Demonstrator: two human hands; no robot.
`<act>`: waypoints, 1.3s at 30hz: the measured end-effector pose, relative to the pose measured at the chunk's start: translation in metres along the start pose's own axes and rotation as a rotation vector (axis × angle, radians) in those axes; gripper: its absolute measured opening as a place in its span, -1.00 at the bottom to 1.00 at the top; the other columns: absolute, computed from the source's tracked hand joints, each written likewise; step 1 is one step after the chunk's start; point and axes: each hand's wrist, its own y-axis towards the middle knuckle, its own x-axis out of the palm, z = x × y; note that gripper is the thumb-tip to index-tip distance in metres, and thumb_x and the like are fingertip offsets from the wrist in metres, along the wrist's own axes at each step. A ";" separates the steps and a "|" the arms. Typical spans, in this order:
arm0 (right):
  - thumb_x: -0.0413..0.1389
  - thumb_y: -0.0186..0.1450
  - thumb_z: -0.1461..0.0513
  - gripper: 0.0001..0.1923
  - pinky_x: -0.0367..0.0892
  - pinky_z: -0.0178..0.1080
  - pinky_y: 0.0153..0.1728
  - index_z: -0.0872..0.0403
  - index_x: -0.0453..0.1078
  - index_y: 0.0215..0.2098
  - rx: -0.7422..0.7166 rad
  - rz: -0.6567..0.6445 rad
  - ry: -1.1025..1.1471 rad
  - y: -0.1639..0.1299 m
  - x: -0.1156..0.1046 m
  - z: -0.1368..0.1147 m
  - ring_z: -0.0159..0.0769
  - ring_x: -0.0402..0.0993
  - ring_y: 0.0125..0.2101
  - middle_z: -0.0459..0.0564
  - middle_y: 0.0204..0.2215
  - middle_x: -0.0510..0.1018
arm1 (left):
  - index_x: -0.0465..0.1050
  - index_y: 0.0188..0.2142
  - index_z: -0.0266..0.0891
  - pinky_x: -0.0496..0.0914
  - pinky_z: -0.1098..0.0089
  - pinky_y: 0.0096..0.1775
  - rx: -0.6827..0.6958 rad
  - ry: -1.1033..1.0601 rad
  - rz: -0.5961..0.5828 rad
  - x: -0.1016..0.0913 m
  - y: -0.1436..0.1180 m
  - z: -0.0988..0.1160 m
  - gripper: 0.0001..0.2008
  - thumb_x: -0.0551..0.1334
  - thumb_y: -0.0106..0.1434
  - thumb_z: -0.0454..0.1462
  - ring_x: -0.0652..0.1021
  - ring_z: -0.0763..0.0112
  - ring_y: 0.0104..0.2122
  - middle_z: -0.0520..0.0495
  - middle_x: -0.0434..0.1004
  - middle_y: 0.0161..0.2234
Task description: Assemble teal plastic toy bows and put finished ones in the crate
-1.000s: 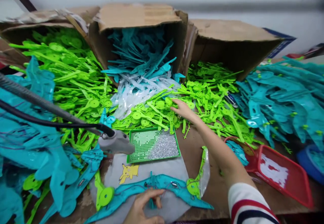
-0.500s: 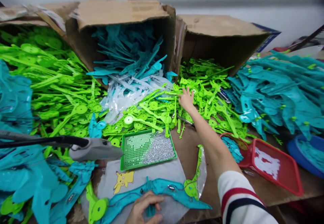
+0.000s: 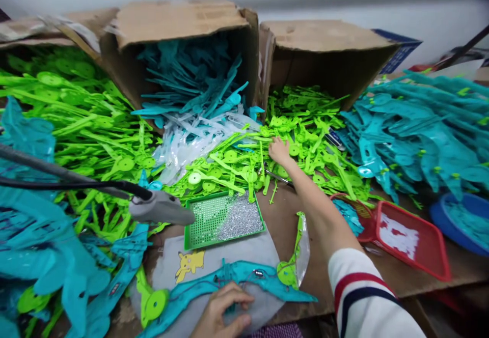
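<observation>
The left hand (image 3: 223, 315) lies flat, fingers spread, pressing the middle of a long curved teal plastic piece (image 3: 233, 284) that rests on a grey cloth (image 3: 229, 254) at the near edge of the table. The right hand (image 3: 278, 150) reaches far out, arm nearly straight, fingers curled down into a heap of bright green parts (image 3: 244, 162); whether it grips one I cannot tell. A green tray (image 3: 223, 219) of small silver bits sits between the two hands.

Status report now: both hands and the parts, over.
Right hand closed on green parts. Left hand pressing teal bow piece. Screw tray between them, nothing blocking.
</observation>
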 end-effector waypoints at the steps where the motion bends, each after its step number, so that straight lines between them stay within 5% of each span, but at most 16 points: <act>1: -0.10 0.37 0.31 -0.65 -0.12 0.26 0.33 0.17 0.53 -0.14 -0.008 0.047 0.028 -0.001 -0.009 0.001 0.01 0.20 0.29 0.26 0.23 0.39 | 0.60 -0.11 -0.14 0.44 0.41 -0.18 -0.008 -0.002 0.008 0.000 -0.001 0.001 -0.72 0.28 0.33 -0.05 0.58 0.35 -0.29 -0.09 0.59 -0.31; 3: -0.12 0.42 0.22 -0.62 -0.06 0.13 0.36 0.13 0.51 -0.06 -0.023 0.186 0.170 -0.009 -0.033 0.005 -0.11 0.23 0.28 0.20 0.24 0.37 | 0.60 -0.12 -0.15 0.43 0.42 -0.19 -0.023 -0.007 0.021 0.000 -0.002 0.002 -0.73 0.26 0.34 -0.06 0.58 0.35 -0.29 -0.09 0.59 -0.31; 6: -0.01 0.38 0.10 -0.67 0.19 0.02 0.28 0.01 0.52 -0.06 -0.031 0.355 0.756 -0.039 -0.076 0.006 -0.18 0.35 0.19 0.06 0.12 0.48 | 0.60 -0.13 -0.17 0.42 0.41 -0.20 -0.057 -0.001 0.036 0.001 -0.003 0.003 -0.74 0.26 0.35 -0.08 0.57 0.35 -0.29 -0.09 0.58 -0.32; 9: 0.13 0.27 0.08 -0.77 0.34 -0.01 0.19 -0.06 0.54 -0.17 -0.028 0.307 1.352 -0.090 -0.115 -0.008 -0.19 0.47 0.09 -0.08 -0.08 0.59 | 0.60 -0.16 -0.20 0.41 0.38 -0.19 -0.094 0.017 0.030 0.002 -0.003 0.008 -0.74 0.26 0.35 -0.09 0.57 0.32 -0.28 -0.10 0.59 -0.32; 14: 0.01 0.29 0.00 -0.65 0.39 0.00 0.15 -0.04 0.32 -0.57 0.064 0.291 1.557 -0.182 -0.142 -0.047 -0.19 0.51 -0.04 -0.05 -0.38 0.51 | 0.61 -0.18 -0.21 0.43 0.33 -0.16 -0.118 0.019 0.066 0.003 -0.003 0.020 -0.78 0.26 0.34 -0.14 0.57 0.30 -0.26 -0.10 0.58 -0.31; 17: -0.06 0.30 0.00 -0.52 0.44 0.00 0.05 -0.03 -0.02 -0.70 0.089 0.387 1.660 -0.223 -0.131 -0.066 -0.27 0.47 -0.30 -0.05 -0.52 0.31 | 0.61 -0.20 -0.22 0.45 0.32 -0.16 -0.119 -0.005 0.124 0.002 -0.005 0.023 -0.79 0.27 0.32 -0.15 0.56 0.31 -0.27 -0.10 0.59 -0.31; 20: -0.01 0.28 -0.01 -0.48 0.46 -0.03 -0.07 -0.02 -0.10 -0.70 0.004 0.521 1.817 -0.246 -0.104 -0.083 -0.33 0.32 -0.46 -0.09 -0.55 0.18 | 0.61 -0.21 -0.24 0.46 0.32 -0.17 -0.104 -0.008 0.147 0.002 -0.009 0.026 -0.76 0.28 0.31 -0.12 0.56 0.32 -0.28 -0.10 0.59 -0.31; 25: 0.00 0.26 -0.15 -0.53 0.41 0.06 -0.06 -0.05 0.17 -0.62 -0.019 0.513 1.786 -0.244 -0.071 -0.126 -0.26 0.32 -0.40 -0.07 -0.51 0.21 | 0.60 -0.20 -0.24 0.47 0.31 -0.16 -0.071 0.062 0.144 0.001 -0.016 0.027 -0.77 0.27 0.33 -0.13 0.56 0.32 -0.26 -0.12 0.60 -0.30; 30: -0.26 0.40 -0.20 -0.44 0.36 0.06 0.11 -0.04 0.37 -0.28 -0.031 0.374 1.628 -0.237 -0.082 -0.172 -0.22 0.44 -0.05 0.00 -0.24 0.40 | 0.58 -0.22 -0.25 0.47 0.33 -0.21 -0.001 0.157 0.193 -0.005 -0.030 0.019 -0.84 0.28 0.32 -0.20 0.56 0.36 -0.31 -0.08 0.58 -0.34; 35: -0.22 0.43 -0.07 -0.55 0.37 -0.02 0.13 -0.03 0.39 -0.16 0.179 0.146 1.430 -0.287 -0.065 -0.154 -0.21 0.45 0.02 0.05 -0.12 0.49 | 0.50 0.00 -0.15 0.49 0.23 -0.10 0.101 0.388 0.432 -0.006 -0.041 0.030 -0.72 0.33 0.29 -0.23 0.56 0.30 -0.16 -0.07 0.55 -0.15; 37: -0.11 0.41 -0.02 -0.64 0.37 -0.01 0.13 -0.03 0.43 -0.16 0.238 0.087 1.386 -0.309 -0.048 -0.140 -0.19 0.45 0.03 0.06 -0.09 0.52 | 0.41 0.12 -0.10 0.45 0.11 0.04 0.152 0.450 0.520 -0.003 -0.021 0.039 -0.55 0.37 0.26 -0.22 0.52 0.20 0.00 -0.12 0.50 -0.02; 39: -0.02 0.37 0.05 -0.71 0.34 0.01 0.17 -0.03 0.47 -0.14 0.265 0.109 1.389 -0.320 -0.037 -0.129 -0.18 0.46 0.06 0.05 -0.06 0.53 | 0.33 0.20 -0.10 0.40 0.07 0.11 0.177 0.446 0.471 0.003 0.015 0.047 -0.45 0.39 0.24 -0.22 0.46 0.14 0.10 -0.17 0.45 0.08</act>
